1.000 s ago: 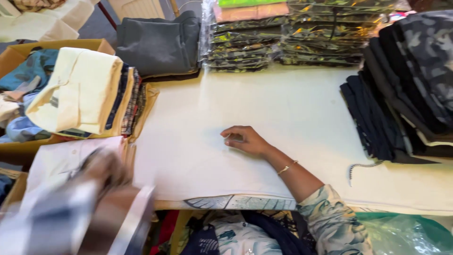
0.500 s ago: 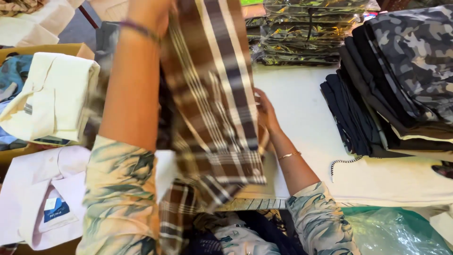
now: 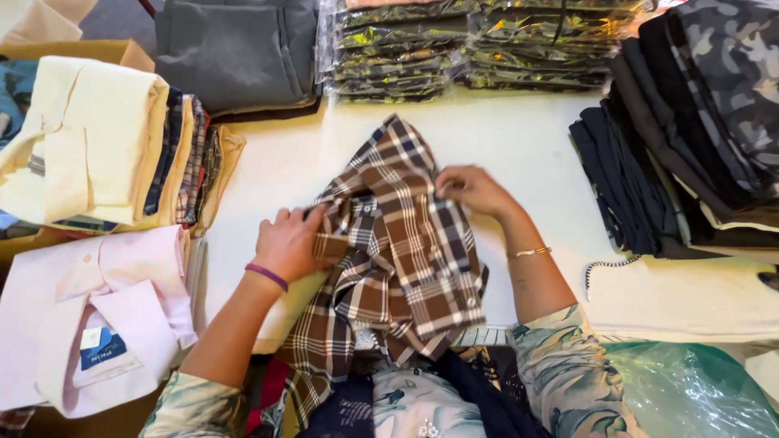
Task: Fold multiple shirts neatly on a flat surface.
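Brown plaid shirt (image 3: 398, 259) lies crumpled on white bench (image 3: 527, 146), hem hanging over near edge. Left hand (image 3: 290, 243) fingers pinching collar side; right hand (image 3: 471, 188) fingers pinching upper edge. Cloth looks soft, light, floppy; best held at collar or shoulders.

We're over a white table (image 3: 535, 154), light even, no hard shadows. Far edge: dark grey folded pile (image 3: 235, 49) beside plastic-wrapped camo packs (image 3: 479, 40). Right side: stack of black, navy & grey-camo folded garments (image 3: 690, 122), white cloth (image 3: 690, 296) below it. Left: cardboard box (image 3: 81, 50) w/ cream & checked shirts (image 3: 105, 146), pink shirt (image 3: 81, 308) nearer us. Green plastic bag (image 3: 690, 389) btm right. Walls, floor, windows not in view.
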